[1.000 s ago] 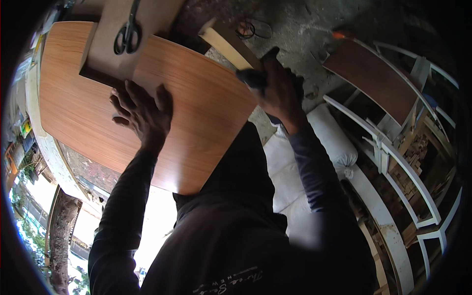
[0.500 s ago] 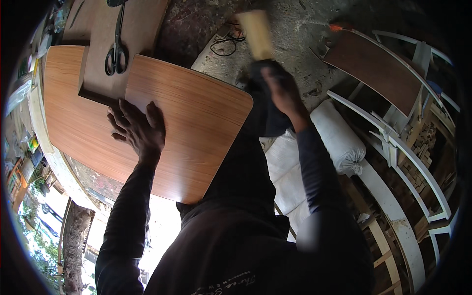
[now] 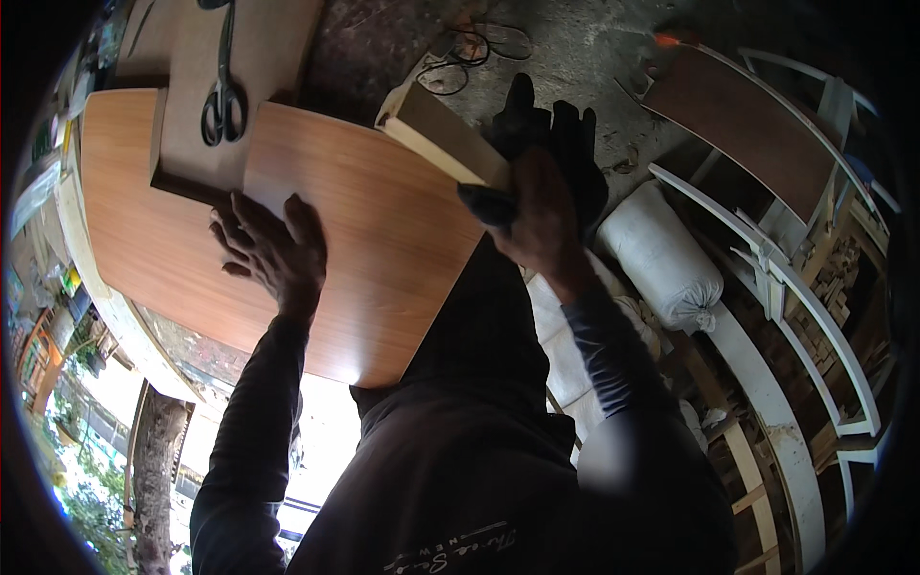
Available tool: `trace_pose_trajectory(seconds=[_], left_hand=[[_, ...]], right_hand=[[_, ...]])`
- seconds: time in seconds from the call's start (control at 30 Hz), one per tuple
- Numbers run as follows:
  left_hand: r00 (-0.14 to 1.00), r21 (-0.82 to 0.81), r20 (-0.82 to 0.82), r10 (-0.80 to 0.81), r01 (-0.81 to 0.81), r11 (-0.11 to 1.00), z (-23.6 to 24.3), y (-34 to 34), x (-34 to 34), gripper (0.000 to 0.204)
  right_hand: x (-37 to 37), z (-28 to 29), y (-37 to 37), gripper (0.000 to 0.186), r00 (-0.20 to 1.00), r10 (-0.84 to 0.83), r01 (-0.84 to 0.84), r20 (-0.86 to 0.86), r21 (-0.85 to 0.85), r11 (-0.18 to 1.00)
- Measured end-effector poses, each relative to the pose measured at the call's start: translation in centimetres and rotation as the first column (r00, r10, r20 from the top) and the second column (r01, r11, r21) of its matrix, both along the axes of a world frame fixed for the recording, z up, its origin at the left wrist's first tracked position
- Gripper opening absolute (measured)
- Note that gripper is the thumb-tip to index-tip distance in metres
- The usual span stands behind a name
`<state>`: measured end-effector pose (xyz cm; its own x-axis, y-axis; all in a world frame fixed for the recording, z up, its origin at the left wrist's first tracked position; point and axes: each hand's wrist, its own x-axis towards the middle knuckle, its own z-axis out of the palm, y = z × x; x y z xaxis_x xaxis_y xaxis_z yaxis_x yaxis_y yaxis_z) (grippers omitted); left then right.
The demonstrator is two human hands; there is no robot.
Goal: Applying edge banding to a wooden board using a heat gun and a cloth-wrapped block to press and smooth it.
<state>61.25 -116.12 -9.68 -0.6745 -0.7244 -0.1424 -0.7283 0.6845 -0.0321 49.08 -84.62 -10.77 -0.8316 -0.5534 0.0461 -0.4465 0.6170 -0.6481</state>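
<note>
A wood-grain board (image 3: 374, 211) with a rectangular notch and rounded corners lies in front of me. My left hand (image 3: 278, 249) rests flat on it near the notch, fingers stretched and holding nothing. Over the board's right edge, my right hand (image 3: 541, 216) is closed on a pale wooden block (image 3: 446, 134), which slants up to the left. Black finger-shaped material (image 3: 565, 144), resembling a loose glove, shows around that hand; how it is held is unclear. Black-handled scissors (image 3: 223, 115) lie on a brown panel (image 3: 278, 43) beyond the notch.
Dark cable (image 3: 460, 62) is looped on the concrete floor. To the right lie a stuffed white sack (image 3: 661, 259), curved white frames (image 3: 815, 335) and a dark brown panel (image 3: 743, 120). Small wood offcuts (image 3: 819, 292) are heaped behind the frames.
My right hand has come down and left, swinging the wooden block from above the floor to the board's right edge. My left hand stays in place on the board.
</note>
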Motion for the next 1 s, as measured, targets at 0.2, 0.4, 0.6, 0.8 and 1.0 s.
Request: trace_pose_trajectory(seconds=[0.2, 0.4, 0.6, 0.8, 1.0], left_hand=[[0.998, -0.001, -0.031, -0.047, 0.047, 0.999, -0.3, -0.5, 0.7, 0.095], [0.994, -0.028, -0.029, -0.102, 0.101, 0.994, -0.6, -0.9, 1.0, 0.094], [0.996, 0.0, -0.059, -0.063, 0.063, 0.998, -0.2, -0.7, 0.9, 0.096], [0.997, -0.023, -0.039, -0.063, 0.062, 0.998, -0.4, -0.6, 0.9, 0.093], [0.997, -0.01, -0.043, -0.064, 0.064, 0.998, -0.3, -0.6, 0.9, 0.092]], right_hand=[[10.5, 2.7, -0.8, 0.08, 0.995, -0.093, 0.092, 0.035, 0.036, 0.995], [0.1, 0.9, 3.4, 0.049, 0.903, -0.204, 0.274, 0.378, -0.141, 0.951], [-9.2, -3.3, -1.8, 0.05, 0.868, 0.371, -0.288, 0.33, -0.274, 0.918], [-7.9, -0.7, -2.2, 0.055, 0.894, 0.438, -0.394, 0.092, -0.303, 0.868], [-8.4, -1.2, -2.9, 0.061, 0.901, 0.422, -0.346, 0.102, -0.419, 0.84]])
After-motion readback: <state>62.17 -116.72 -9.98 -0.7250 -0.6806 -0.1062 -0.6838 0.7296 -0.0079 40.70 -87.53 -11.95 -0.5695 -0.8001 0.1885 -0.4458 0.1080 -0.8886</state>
